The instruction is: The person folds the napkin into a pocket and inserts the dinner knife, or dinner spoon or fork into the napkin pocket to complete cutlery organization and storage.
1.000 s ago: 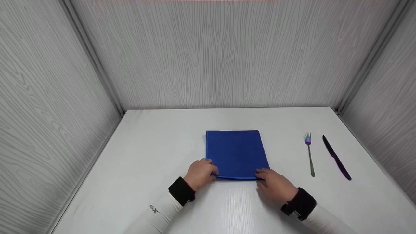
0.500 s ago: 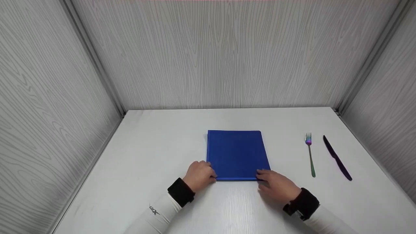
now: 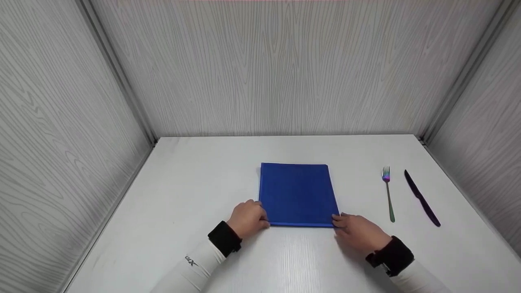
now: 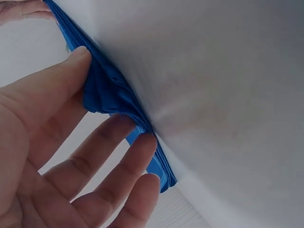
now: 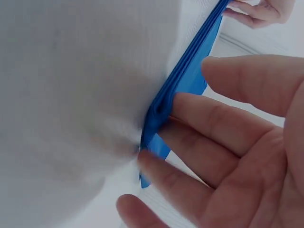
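A folded blue cloth [image 3: 299, 195] lies as a flat square in the middle of the white table in the head view. Its stacked layers show from the side in both wrist views. At the near left corner my left hand [image 3: 248, 219] pinches the layers; in the left wrist view the bunched corner [image 4: 109, 97] sits between thumb and index finger. My right hand [image 3: 362, 232] touches the near right corner. In the right wrist view its fairly straight fingers [image 5: 204, 111] rest against the folded edge, while the thumb stands apart from them.
On the right of the white table [image 3: 195, 179] lie a rainbow-coloured fork [image 3: 388, 193] and, further right, a dark purple knife [image 3: 422, 198]. Grey wood-grain panels [image 3: 276, 73] rise at the back and both sides.
The cloth's raised near edge has flattened and the cloth has shifted slightly right. My right hand has slid right along that edge to the corner. The left hand has moved slightly left.
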The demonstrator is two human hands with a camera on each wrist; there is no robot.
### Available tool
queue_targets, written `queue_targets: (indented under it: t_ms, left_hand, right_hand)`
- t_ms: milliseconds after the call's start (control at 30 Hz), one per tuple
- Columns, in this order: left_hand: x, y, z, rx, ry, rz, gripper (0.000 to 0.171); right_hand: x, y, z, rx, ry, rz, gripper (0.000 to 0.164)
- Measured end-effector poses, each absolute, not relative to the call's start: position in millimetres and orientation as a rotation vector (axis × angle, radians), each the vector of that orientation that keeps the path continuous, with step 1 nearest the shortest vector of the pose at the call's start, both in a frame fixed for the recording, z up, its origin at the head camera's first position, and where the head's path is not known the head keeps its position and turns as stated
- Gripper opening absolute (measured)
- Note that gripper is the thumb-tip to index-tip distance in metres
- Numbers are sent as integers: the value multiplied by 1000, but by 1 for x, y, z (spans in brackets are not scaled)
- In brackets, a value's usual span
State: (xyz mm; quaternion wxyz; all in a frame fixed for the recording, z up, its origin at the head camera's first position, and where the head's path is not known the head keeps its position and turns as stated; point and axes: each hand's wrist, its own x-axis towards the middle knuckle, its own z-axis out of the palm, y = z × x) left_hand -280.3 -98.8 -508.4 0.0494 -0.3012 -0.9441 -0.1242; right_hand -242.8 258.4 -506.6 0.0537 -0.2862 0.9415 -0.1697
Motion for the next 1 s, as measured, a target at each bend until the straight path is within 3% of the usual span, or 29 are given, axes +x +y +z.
queue_targets:
  t_ms: [200, 667, 867, 1000]
  left_hand:
    - [-287, -95, -504, -891, -2849, -299, 23]
    - [-334, -73, -502, -838, -2906, -141, 8]
    - [-341, -79, -501, -1025, -2878, -61, 4]
    - [-338, -81, -500, -1087, -2870, -112, 4]
  right_hand:
    - [-243, 258, -503, -809, 2921, -464, 29]
    - [-239, 248, -503, -701, 3161, -466, 11]
    - [-244, 241, -505, -763, 3293, -278, 27]
    - [-257, 237, -504, -727, 3307, -171, 27]
